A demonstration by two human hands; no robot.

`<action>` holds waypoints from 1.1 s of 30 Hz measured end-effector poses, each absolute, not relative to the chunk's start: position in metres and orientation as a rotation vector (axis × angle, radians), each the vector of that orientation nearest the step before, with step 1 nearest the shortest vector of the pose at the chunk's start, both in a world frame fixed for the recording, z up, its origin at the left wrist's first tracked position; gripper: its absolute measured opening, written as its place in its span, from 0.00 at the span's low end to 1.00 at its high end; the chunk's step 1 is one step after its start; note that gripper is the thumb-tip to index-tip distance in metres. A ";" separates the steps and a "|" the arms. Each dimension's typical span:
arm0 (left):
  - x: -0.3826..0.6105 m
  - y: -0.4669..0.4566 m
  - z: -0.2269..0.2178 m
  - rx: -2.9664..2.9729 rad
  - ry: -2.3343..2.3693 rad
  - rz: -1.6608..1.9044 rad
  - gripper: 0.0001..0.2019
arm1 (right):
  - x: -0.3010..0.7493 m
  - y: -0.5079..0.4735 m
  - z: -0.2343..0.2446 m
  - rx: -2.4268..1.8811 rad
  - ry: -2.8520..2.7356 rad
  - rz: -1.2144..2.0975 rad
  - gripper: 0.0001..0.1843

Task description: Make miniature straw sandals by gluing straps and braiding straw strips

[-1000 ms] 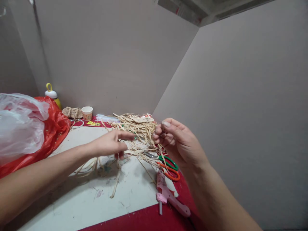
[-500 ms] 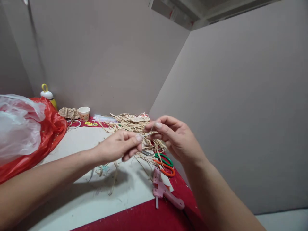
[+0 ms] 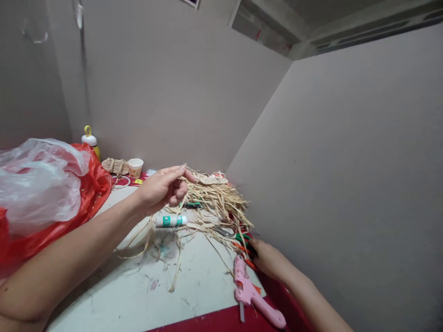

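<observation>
My left hand [image 3: 162, 188] is raised over the white board, thumb and forefinger pinched together; whatever is between their tips is too small to make out. Low on the right, my right hand [image 3: 272, 259] is at the green and orange handles of the scissors [image 3: 241, 248], its fingers mostly hidden. The blades of the scissors point left into dry, straw-coloured strips [image 3: 221, 198]. Just below these handles lies a pink glue gun [image 3: 247, 290] with a glue stick poking out. A white and green glue stick tube [image 3: 171, 221] rests on the board beneath my left hand.
Plastic bags, white and red [image 3: 98, 184], heap up at left. Behind them are a yellow-topped bottle [image 3: 90, 139], a woven straw piece [image 3: 116, 166] and a paper cup [image 3: 135, 168]. Loose strips lie on the white board [image 3: 138, 290] over a red cloth. Grey walls [image 3: 173, 92] enclose the table.
My hands, which were close together with a thin strand between them, have parted. The right has dropped to the scissors; the left has shifted slightly left and up. The view has shifted too.
</observation>
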State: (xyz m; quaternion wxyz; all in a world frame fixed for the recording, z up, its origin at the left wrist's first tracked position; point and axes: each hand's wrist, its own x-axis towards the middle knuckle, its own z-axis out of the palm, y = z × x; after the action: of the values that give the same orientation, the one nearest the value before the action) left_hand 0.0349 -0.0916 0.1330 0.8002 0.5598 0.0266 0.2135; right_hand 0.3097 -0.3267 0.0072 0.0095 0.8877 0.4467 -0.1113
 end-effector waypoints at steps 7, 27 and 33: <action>0.024 -0.070 0.136 1.191 0.073 0.506 0.15 | 0.308 -0.324 0.028 2.631 1.349 -0.260 0.18; 0.029 -0.048 0.124 1.079 0.091 0.544 0.14 | 0.254 -0.352 0.090 2.873 1.742 -0.317 0.31; 0.032 -0.051 0.122 1.159 0.048 0.470 0.15 | 0.210 -0.301 0.114 2.453 1.961 -0.014 0.24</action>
State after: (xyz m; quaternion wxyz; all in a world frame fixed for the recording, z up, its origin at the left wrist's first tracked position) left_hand 0.0321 -0.0511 0.1221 0.8106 0.5422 0.0225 0.2202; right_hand 0.2104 -0.3007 0.1143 0.0004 0.7810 0.6245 -0.0044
